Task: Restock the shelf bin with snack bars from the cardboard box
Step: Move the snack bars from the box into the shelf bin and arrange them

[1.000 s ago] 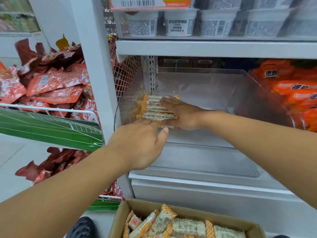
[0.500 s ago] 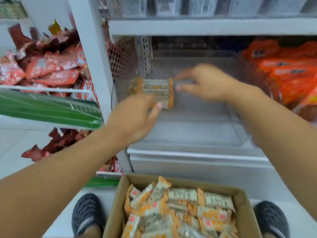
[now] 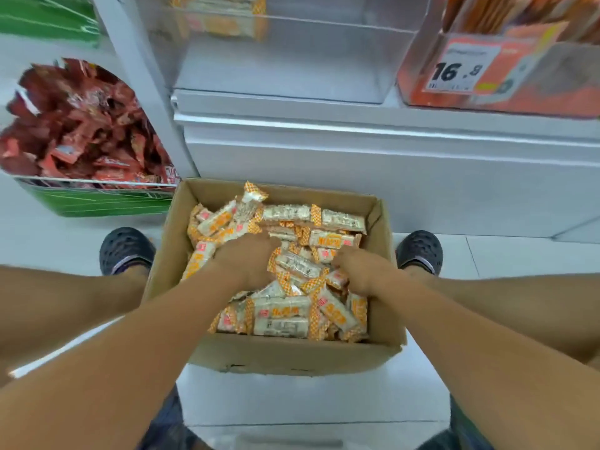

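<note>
An open cardboard box [image 3: 292,358] stands on the floor between my feet, holding several white-and-orange snack bars [image 3: 282,315] in a loose pile. Both my hands are down inside it. My left hand [image 3: 246,259] lies knuckles up on the pile's middle, its fingers dipping among the bars. At the right side of the pile my right hand [image 3: 360,271] has its fingers buried between wrappers. The fingertips of both hands are hidden. Above, the clear shelf bin [image 3: 292,69] holds a small stack of the same bars [image 3: 220,14] at its back left.
Red snack packets [image 3: 81,131] fill a wire basket with a green front at the left. An orange display with a 16.8 price tag [image 3: 461,71] sits right of the clear bin. My dark shoes [image 3: 125,250] [image 3: 420,251] flank the box on the white floor.
Both hands left the stack of bars in the shelf bin and dropped into the cardboard box. My view tilted down from the shelf to the box.
</note>
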Tool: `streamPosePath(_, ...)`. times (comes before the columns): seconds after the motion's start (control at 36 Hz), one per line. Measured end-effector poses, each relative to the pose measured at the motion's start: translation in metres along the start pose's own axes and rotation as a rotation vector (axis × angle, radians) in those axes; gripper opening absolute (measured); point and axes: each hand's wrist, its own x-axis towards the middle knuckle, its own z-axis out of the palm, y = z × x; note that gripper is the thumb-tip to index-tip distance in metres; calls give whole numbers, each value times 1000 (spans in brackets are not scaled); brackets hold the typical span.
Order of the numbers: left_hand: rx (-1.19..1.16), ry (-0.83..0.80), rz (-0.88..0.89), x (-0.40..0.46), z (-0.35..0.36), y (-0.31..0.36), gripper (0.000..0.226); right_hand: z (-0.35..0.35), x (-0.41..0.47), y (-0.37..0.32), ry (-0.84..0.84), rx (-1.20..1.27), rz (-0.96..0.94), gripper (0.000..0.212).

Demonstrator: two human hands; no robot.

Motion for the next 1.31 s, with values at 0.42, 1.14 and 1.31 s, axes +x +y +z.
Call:
streamPosePath(0.42, -465, 309, -148, 11, 7, -17, 15, -49, 12, -7, 320, 721, 11, 35)
streamPosePath(1.14, -1494, 386, -488, 17, 0, -18, 34, -33, 19, -36, 53, 642, 34, 34)
streamPosePath(1.31, -1244, 258, -505, 13, 1, -25, 80, -12, 11, -29, -248, 308, 34, 45)
